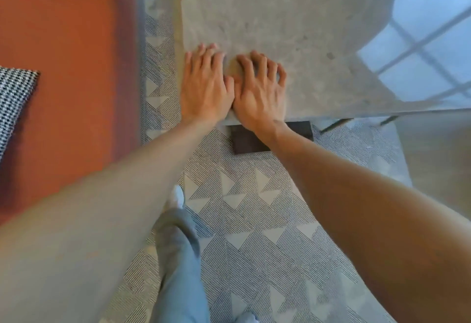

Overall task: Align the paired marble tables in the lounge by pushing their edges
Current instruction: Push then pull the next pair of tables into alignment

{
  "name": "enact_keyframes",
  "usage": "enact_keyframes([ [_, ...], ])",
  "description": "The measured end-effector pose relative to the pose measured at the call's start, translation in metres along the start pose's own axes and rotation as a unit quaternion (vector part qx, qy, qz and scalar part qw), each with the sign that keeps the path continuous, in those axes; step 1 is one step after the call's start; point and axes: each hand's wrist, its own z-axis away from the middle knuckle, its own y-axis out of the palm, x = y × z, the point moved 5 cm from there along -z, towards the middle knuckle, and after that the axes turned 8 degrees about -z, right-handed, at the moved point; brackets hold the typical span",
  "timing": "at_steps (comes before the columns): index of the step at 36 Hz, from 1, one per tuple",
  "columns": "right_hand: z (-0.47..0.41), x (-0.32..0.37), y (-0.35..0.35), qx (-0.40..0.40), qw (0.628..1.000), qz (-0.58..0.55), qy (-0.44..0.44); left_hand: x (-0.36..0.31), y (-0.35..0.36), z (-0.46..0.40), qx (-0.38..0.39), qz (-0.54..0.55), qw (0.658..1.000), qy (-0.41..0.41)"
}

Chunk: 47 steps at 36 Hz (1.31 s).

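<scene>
Head view, looking down at 2 bare hands laid on a grey marble table (293,17). The tabletop fills the far centre of the scene; its near edge runs just above a dark block (251,141) that shows beneath it on the floor, and thin dark legs show under its near right part. The polished surface carries a bright window reflection at the far right.

The left hand (204,85) lies palm down at the table's near left corner, fingers straight and held close together, pointing away from the person. The right hand (260,93) lies just beside it on the right, palm down, fingers spread and slightly arched, fingertips on the marble. The 2 hands touch along their inner sides, thumbs meeting near the table edge. Neither hand is wrapped round anything; both rest flat on the top, wrists overhanging the near edge.

Only 1 table is plainly told; a pale grey surface at the near right edge of the scene cannot be identified.

An orange sofa (66,67) stands at the left with a black-and-white checked cushion (15,96) on it. A rug (254,233) with striped triangles covers the floor. A grey trouser leg (178,259) shows at the near centre.
</scene>
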Motion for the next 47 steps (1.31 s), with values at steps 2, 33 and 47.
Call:
enact_keyframes([
  [2, 0.001, -0.001, 0.0, -0.012, 1.0, 0.015, -0.004, -0.001, 0.0, -0.001, -0.008, 0.006, 1.0, -0.002],
  [33, -0.014, 0.012, -0.001, 0.011, 1.0, 0.01, 0.027, 0.011, -0.004, -0.018, 0.005, 0.031, 0.999, 0.028],
  [47, -0.129, 0.059, -0.136, -0.018, 0.826, -0.441, 0.35, 0.041, -0.126, -0.152, 0.217, 0.299, 0.929, 0.009],
])
